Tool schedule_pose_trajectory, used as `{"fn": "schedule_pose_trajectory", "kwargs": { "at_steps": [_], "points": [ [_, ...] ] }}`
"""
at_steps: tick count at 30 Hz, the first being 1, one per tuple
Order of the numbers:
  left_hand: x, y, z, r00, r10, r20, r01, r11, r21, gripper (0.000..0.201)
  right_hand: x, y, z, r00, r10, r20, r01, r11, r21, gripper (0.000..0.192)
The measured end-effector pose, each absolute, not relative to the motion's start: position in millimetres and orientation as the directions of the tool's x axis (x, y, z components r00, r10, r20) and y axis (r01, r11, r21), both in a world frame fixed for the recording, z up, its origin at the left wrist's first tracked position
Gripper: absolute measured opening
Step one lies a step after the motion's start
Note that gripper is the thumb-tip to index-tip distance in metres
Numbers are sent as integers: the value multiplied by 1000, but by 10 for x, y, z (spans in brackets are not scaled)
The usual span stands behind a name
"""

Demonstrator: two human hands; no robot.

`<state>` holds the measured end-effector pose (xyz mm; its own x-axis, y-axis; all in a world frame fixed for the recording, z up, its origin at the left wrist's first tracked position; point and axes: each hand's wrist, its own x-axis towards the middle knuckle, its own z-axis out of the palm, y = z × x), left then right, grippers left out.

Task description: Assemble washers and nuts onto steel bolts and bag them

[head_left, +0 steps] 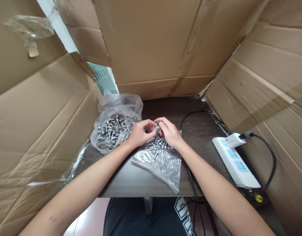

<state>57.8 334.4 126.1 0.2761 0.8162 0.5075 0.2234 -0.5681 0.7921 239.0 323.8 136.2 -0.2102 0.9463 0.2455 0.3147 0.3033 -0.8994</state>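
Observation:
My left hand [140,132] and my right hand [170,132] meet above a flat clear plastic bag [165,170] on the dark table. Between their fingertips is a small shiny metal bolt [157,127], pinched from both sides; its details are too small to make out. Several silver bolts [156,147] lie on the flat bag just below my hands, some partly covered by the right hand. To the left, beside my left hand, an open plastic bag [102,114] holds a heap of bolts [114,127].
Cardboard walls [151,42] enclose the table [126,182] at the back and both sides. A white power strip [236,164] with a plugged-in adapter [233,141] lies at the right. A black cable [190,114] runs behind my right arm. Printed paper [104,78] stands at back left.

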Motion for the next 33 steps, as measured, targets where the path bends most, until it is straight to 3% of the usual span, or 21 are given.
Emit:
{"fn": "schedule_pose_trajectory", "kwargs": {
  "at_steps": [6, 19, 24, 33],
  "points": [
    [594, 3344, 1267, 283, 812, 512, 237, -576, 783, 11, 2390, 3250, 1346, -228, 919, 323, 325, 384, -864, 30],
    [588, 3378, 1239, 259, 838, 481, 222, -536, 815, 15, 2376, 3244, 1331, -246, 915, 321, 338, 391, -856, 33],
    [579, 3384, 1241, 249, 838, 486, 236, -539, 809, 13, 2375, 3231, 1348, -245, 905, 348, 411, 422, -808, 25],
    [580, 3367, 1248, 235, 836, 495, 253, -544, 800, 12, 2375, 3236, 1331, -243, 902, 357, 387, 428, -817, 36]
  ]
}}
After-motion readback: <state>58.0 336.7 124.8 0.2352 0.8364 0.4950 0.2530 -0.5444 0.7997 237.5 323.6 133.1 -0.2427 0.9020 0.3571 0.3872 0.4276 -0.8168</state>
